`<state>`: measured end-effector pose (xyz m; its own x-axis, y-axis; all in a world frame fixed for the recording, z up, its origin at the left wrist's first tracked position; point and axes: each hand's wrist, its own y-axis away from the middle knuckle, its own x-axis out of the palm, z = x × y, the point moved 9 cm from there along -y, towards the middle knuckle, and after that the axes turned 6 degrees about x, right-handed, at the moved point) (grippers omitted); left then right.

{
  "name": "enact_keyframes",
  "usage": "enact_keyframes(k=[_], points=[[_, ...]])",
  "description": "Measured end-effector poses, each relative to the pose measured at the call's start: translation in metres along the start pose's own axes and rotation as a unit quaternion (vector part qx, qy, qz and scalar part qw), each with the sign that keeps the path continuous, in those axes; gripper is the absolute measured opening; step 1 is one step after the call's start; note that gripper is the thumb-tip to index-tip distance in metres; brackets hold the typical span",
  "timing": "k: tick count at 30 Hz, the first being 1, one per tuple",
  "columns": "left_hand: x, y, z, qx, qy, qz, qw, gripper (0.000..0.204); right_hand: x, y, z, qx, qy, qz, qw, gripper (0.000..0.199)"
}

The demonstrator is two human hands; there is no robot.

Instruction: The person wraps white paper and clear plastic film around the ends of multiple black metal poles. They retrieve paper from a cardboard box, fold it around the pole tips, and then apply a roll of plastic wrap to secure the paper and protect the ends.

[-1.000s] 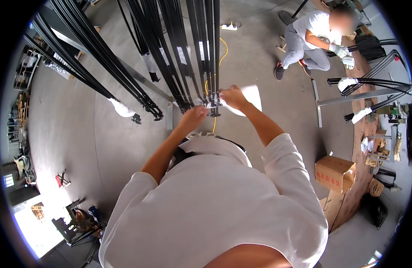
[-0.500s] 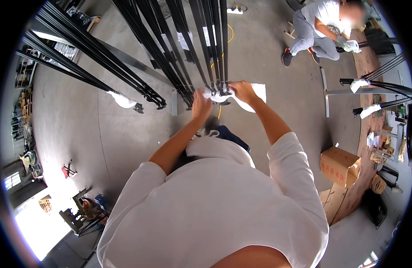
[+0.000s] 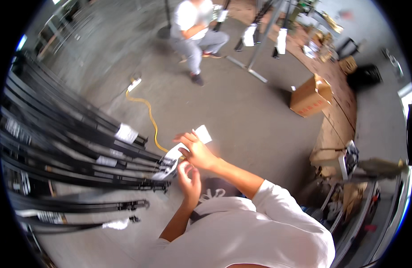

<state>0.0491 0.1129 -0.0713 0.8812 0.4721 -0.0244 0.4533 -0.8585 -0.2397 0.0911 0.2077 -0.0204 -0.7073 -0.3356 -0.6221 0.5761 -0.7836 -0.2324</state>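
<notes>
A cluster of long black rods [image 3: 125, 152] with dark end fittings reaches in from the left. A white sheet [image 3: 171, 156] is wrapped at some of their ends, and a loose flap of it sticks out beyond my right hand. My right hand [image 3: 196, 151] is over the sheet, thumb and fingers gripping it, slightly blurred. Just nearer to me, my left hand [image 3: 189, 181] stays beside the rod ends, its fingers bent and thumb apart, with nothing visible in it. Lower down, a white wrap [image 3: 116, 224] covers the end of another rod.
A yellow cable [image 3: 150, 114] runs over the floor from a white power strip [image 3: 134, 85]. Another person [image 3: 195, 40] sits at the far side. Toward the right are a metal stand [image 3: 248, 69], white-wrapped rod ends [image 3: 281, 42], an open cardboard box [image 3: 308, 98] and shelving [image 3: 362, 214].
My view has swung to the right, so the rods now lie at the left. My hands have come closer together by the sheet; the left has let go of it.
</notes>
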Motion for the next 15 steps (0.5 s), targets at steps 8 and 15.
enact_keyframes(k=[8,15], points=[[0.179,-0.037,-0.266,0.365,0.266,0.311,0.836,0.030,-0.327,0.135,0.107,-0.143,-0.072,-0.386,0.909,0.006],[0.304,-0.002,-0.355,0.469,0.441,0.333,0.690,0.057,-0.451,0.248,0.104,-0.112,0.073,-0.466,0.875,0.037]])
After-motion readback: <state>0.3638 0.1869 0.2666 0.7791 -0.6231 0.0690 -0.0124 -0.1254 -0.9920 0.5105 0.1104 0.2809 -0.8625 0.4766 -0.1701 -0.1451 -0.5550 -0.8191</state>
